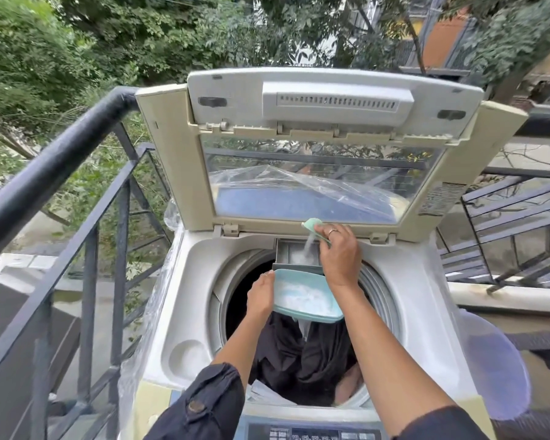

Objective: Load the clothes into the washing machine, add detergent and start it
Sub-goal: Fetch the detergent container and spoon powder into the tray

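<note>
Powder [308, 246] falls from scoop [313, 224] pinched in right hand [340, 252] into drawer [291, 253]. Left hand [261, 296] grips tub [305, 296] above clothes [299, 354] in drum [380, 290]. Risk: tilted tub spills onto clothes; breeze scatters powder.

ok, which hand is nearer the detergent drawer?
Right. The right hand pinches the scoop directly above the detergent drawer, tipping powder into it. The left hand holds the teal tub nearer the person, over the drum, just short of the drawer.

Outdoor home balcony: black metal railing [61, 160], trees [77, 42] beyond, top-loading washing machine [185, 300] on tiled floor.
</note>
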